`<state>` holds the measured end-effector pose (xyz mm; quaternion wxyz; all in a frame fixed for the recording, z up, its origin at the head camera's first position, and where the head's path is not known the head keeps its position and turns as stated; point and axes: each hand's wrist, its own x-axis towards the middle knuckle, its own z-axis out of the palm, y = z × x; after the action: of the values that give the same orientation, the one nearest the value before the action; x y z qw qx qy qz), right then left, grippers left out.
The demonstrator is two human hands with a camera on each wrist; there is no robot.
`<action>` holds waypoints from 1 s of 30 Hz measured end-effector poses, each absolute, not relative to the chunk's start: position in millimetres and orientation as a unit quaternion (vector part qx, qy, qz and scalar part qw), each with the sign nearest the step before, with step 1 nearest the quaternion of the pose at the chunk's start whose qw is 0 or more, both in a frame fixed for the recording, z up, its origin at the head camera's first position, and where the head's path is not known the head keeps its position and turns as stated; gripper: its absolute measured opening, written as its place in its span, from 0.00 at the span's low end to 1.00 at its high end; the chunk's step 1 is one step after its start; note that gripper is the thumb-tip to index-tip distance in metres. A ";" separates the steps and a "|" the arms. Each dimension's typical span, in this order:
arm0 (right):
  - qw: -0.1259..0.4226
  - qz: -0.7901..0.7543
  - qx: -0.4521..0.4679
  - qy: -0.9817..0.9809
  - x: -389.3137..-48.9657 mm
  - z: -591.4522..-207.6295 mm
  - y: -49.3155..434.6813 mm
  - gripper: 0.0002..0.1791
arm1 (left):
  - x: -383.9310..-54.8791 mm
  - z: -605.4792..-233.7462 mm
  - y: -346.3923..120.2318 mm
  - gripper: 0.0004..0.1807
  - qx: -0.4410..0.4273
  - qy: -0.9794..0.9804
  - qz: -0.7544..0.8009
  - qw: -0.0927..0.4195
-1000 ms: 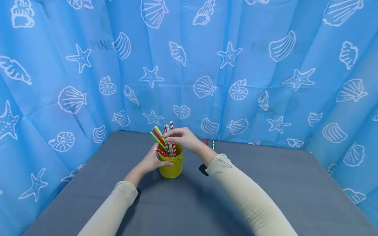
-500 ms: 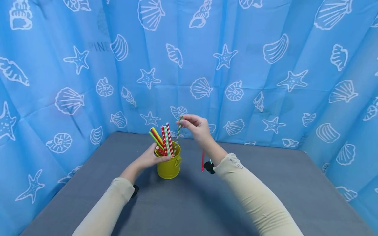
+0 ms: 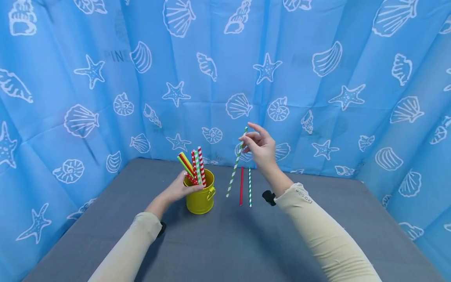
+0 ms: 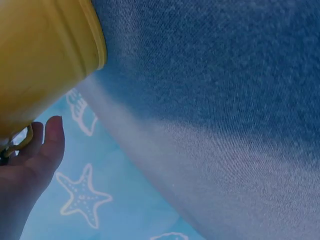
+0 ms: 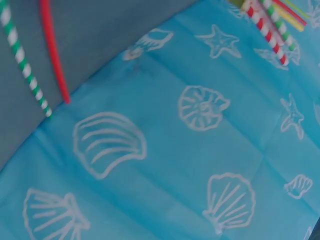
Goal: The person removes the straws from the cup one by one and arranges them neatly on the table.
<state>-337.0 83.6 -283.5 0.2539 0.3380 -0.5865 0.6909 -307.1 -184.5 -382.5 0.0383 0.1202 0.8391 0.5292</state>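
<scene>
A yellow metal bucket (image 3: 199, 201) stands upright on the table, with several paper straws (image 3: 201, 166) leaning in it: striped, dotted and plain. My left hand (image 3: 175, 192) grips the bucket at its rim, thumb across the near side; its other fingers are mostly hidden. In the left wrist view, the fingers (image 4: 50, 142) lie beside the bucket wall (image 4: 45, 55). To the right of the bucket, my right hand (image 3: 261, 149) pinches a green-and-white striped straw (image 3: 235, 168) near its top, slanted in the air. The right wrist view does not show that hand.
A plain red straw (image 3: 241, 186) and a green-and-white striped straw (image 3: 250, 188) lie side by side on the grey tabletop (image 3: 211, 250), right of the bucket. A blue curtain (image 3: 225, 70) with shell prints hangs along the table's back and sides.
My right hand has drawn the green-and-white striped straw up out of the bucket and moved it right. My left hand stays at the bucket.
</scene>
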 end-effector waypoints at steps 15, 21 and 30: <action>0.159 0.561 0.304 -0.753 -331.9 -301.1 130.6 0.29 | -310.9 -391.1 -185.0 0.45 0.141 0.848 0.511 0.015; 0.159 0.577 0.289 -0.747 -333.0 -313.2 146.1 0.32 | -310.2 -388.9 -182.5 0.44 0.137 0.844 0.518 0.019; 0.174 0.559 0.262 -0.767 -337.1 -330.6 162.0 0.21 | -308.3 -388.6 -182.9 0.45 0.141 0.827 0.544 0.025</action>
<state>-337.1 162.0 -330.6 0.1742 0.2624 -0.7673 0.5587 -308.3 -182.9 -388.6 0.0248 0.1415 0.8268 0.5438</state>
